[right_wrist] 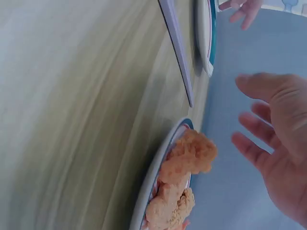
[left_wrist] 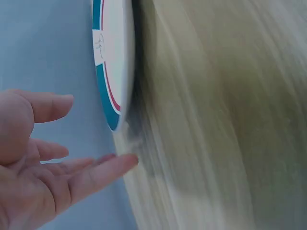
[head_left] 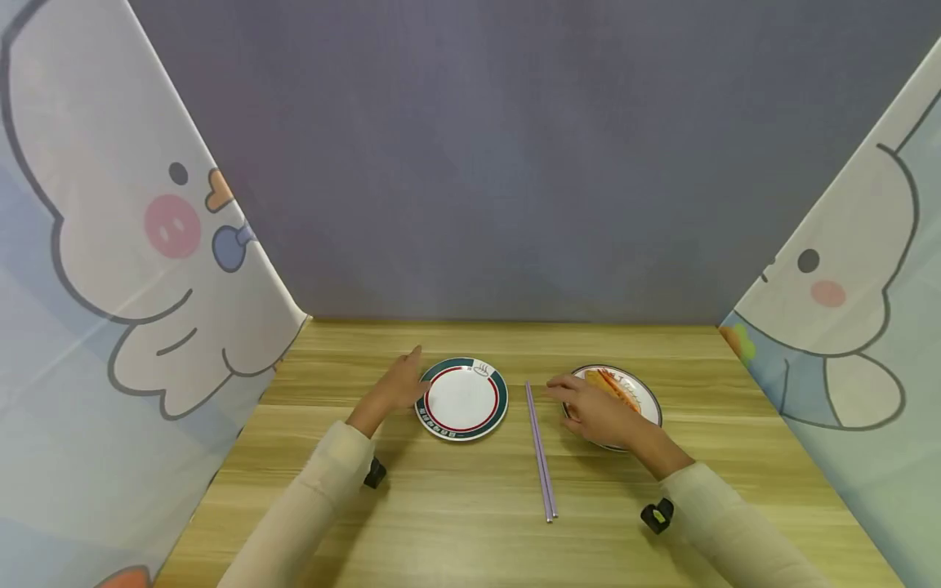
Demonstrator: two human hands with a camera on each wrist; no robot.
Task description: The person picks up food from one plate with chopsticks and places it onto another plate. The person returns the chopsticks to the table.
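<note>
Far left of the chopsticks [head_left: 544, 457]: left printed cloth [head_left: 95, 367], showing a white cartoon figure with a pink cheek mark. Next, nearer on the left of the chopsticks: left hand [head_left: 397, 385] in a cream sleeve [head_left: 309, 490], with a black wrist device [head_left: 375, 472]; fingers straight and spread, thumb set apart. Just beside these fingers, between them and the chopsticks: green-rimmed plate [head_left: 461, 398], lying flat; impossible to tell whether touched at the rim. On its green band, small pale characters along the lower left, too small to read; at the upper right, a white patch with a line drawing of a steaming bowl. Red ring inside the band. Beyond the chopsticks: grey cloth [head_left: 470, 163]. Beneath them: wood-grained tabletop [head_left: 456, 506]. The chopsticks themselves: lilac, a pair, side by side. Just right of the chopsticks: right hand [head_left: 599, 412], fingers loosely extended and slightly parted, thumb separate. Below and beside these fingers, visibly apart: golden fried food [head_left: 617, 394] on a dark-rimmed plate [head_left: 648, 400], with red and grey marks, unreadable. Far right of the chopsticks: right printed cloth [head_left: 845, 310], with another white cartoon figure.
</note>
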